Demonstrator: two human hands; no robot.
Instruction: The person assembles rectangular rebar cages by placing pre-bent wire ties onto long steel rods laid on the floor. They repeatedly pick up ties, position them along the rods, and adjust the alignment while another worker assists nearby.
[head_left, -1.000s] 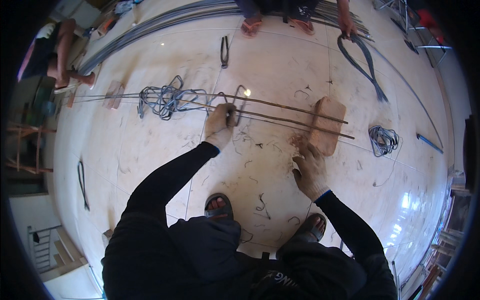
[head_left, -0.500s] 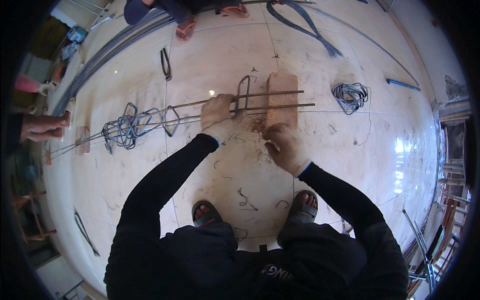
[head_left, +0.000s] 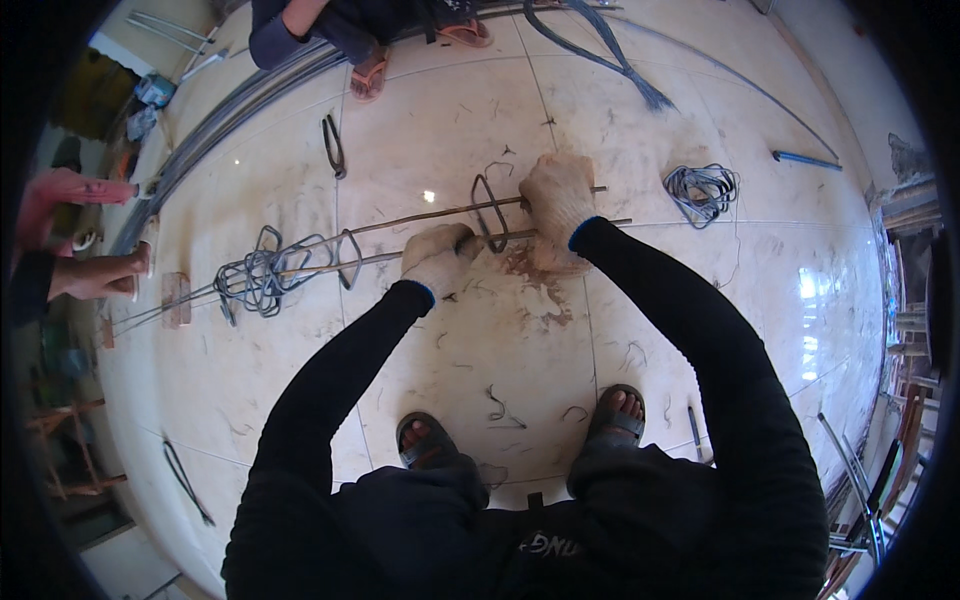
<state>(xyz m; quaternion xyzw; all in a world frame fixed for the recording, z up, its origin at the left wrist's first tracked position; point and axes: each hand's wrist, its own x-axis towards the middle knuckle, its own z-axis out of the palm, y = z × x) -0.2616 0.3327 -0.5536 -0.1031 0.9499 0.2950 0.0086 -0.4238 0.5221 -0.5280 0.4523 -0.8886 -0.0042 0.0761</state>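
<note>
Two thin steel rods (head_left: 375, 259) lie side by side across the floor, their right ends over a reddish brick (head_left: 565, 262). My left hand (head_left: 437, 258), in a pale knitted glove, is closed around the nearer rod. My right hand (head_left: 560, 195), gloved alike, is closed on the farther rod above the brick, hiding much of both; its fingertips are partly hidden. Between my hands a bent rectangular steel stirrup (head_left: 487, 213) encircles the rods. Farther left, a cluster of similar stirrups (head_left: 262, 278) hangs about the rods, and their far ends pass over another brick (head_left: 176, 300).
Pincers (head_left: 333, 147) lie beyond the rods, with a stirrup pile (head_left: 700, 193) to the right. A wire bundle (head_left: 640, 80), long bars (head_left: 215, 125) and a blue-handled tool (head_left: 805, 160) lie farther off. Other people's feet (head_left: 368, 77) are at the far side and left.
My right hand has moved up and away from me, from beside the brick onto the farther rod. My left hand has shifted off the stirrup area onto the nearer rod.
</note>
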